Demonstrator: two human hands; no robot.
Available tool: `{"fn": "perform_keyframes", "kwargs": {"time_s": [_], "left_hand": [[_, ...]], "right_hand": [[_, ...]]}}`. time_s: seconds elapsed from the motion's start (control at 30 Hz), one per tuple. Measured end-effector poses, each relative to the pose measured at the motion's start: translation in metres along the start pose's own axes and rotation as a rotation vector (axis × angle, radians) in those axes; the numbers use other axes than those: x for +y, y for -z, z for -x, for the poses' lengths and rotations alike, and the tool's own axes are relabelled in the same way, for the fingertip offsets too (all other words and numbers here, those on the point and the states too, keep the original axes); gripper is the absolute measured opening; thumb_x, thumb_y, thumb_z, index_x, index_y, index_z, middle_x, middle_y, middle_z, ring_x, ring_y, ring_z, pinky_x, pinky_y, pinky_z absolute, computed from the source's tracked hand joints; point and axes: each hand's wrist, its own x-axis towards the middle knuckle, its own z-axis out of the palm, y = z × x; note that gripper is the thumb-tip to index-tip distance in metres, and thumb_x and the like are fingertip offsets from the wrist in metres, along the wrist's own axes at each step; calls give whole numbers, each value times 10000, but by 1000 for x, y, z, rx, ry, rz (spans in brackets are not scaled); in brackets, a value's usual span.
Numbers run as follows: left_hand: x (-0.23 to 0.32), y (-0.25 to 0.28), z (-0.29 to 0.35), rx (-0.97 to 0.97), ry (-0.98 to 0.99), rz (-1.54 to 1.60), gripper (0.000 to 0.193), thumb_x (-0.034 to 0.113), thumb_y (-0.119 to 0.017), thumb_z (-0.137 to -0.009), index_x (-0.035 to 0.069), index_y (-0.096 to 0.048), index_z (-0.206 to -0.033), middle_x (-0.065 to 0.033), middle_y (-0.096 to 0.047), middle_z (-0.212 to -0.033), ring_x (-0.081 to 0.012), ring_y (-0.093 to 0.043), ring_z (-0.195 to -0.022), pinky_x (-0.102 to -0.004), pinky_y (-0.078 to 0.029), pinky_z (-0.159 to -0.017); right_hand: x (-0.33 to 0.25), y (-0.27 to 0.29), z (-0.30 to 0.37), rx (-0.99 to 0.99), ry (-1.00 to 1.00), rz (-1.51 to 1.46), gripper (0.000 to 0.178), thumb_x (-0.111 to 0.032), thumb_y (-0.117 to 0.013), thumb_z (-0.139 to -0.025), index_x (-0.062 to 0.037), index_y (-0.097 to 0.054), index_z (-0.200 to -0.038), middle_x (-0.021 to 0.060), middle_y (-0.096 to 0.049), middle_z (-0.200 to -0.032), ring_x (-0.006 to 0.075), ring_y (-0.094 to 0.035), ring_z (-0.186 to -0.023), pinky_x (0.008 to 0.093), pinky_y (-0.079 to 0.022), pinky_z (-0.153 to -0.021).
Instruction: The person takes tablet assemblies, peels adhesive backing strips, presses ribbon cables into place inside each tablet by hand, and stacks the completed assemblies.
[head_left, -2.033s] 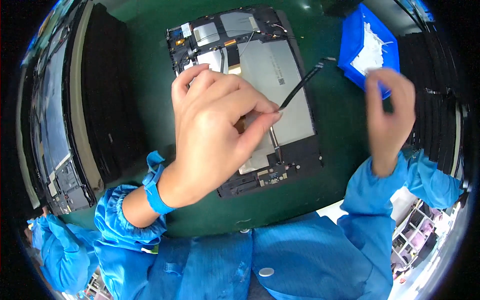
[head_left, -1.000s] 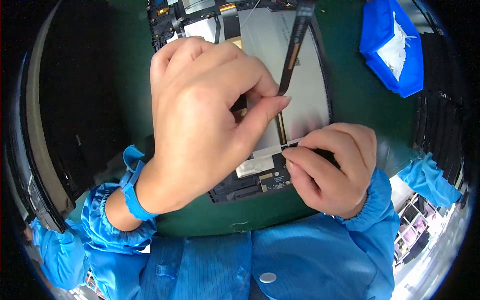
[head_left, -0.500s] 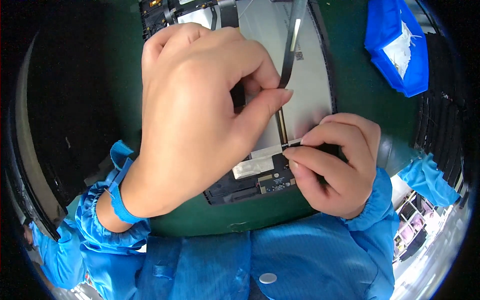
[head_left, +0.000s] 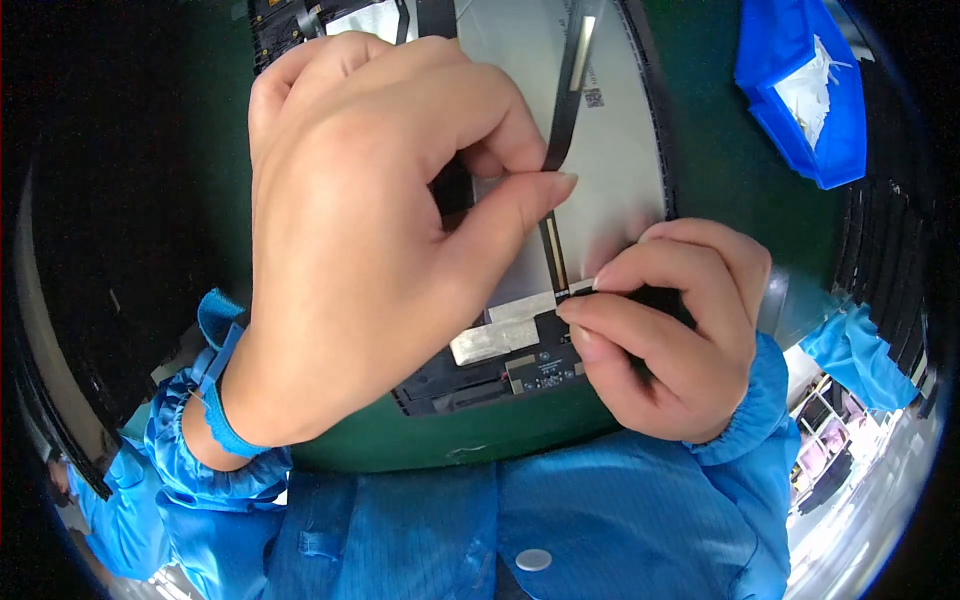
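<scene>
A tablet-like device (head_left: 610, 150) lies opened on the green mat, showing a grey metal back panel with a black frame. My left hand (head_left: 370, 210) is over its left half, thumb and forefinger pinched on a long black flex cable (head_left: 570, 110) that rises past them. My right hand (head_left: 670, 330) is curled at the device's near right edge. Its fingertips touch the lower end of the cable, where it meets a small dark circuit board (head_left: 545, 372); whether they pinch anything is hidden. Silvery tape (head_left: 495, 341) sits left of that spot.
A blue plastic bin (head_left: 845, 120) with white scraps stands at the far right of the green mat (head_left: 450, 445). Dark ribbed material (head_left: 880, 250) lies beyond the mat's right side. A blue band (head_left: 225, 415) circles my left wrist.
My left hand, with the flex cable in its pinch, and the device have shifted slightly left. My right hand stays at the cable's lower end, with its fingertips a little further left.
</scene>
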Motion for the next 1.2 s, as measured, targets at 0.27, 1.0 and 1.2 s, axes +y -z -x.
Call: {"fn": "perform_keyframes", "kwargs": {"time_s": [0.27, 1.0, 1.2], "left_hand": [[7, 0, -4, 22, 4, 26, 233, 158, -797, -652, 62, -586, -628, -27, -553, -651, -208, -523, -675, -312, -360, -700], [-17, -13, 7, 134, -74, 53, 204, 168, -772, -647, 97, -585, -685, -8, -562, -700, -223, -527, -736, -359, -342, -806], [-18, -14, 10, 238, -48, 85, 359, 137, -717, -715, 70, -611, -1052, -44, -594, -878, -235, -530, -864, -357, -347, -866]], "right_hand": [[-2, -1, 3, -5, 2, 14, 247, -58, -734, -576, -116, -713, -816, 45, -607, -892, 267, -542, -867, 340, -471, -733], [-18, -5, 15, -22, 278, 572, 392, -423, -318, -987, -144, -591, -1029, 7, -696, -1087, 245, -577, -1143, 422, -277, -1010], [-19, 1, -13, -95, 86, 408, 460, -400, -398, -964, -55, -544, -1231, 94, -624, -1185, 310, -498, -1237, 503, -262, -1047]]}}
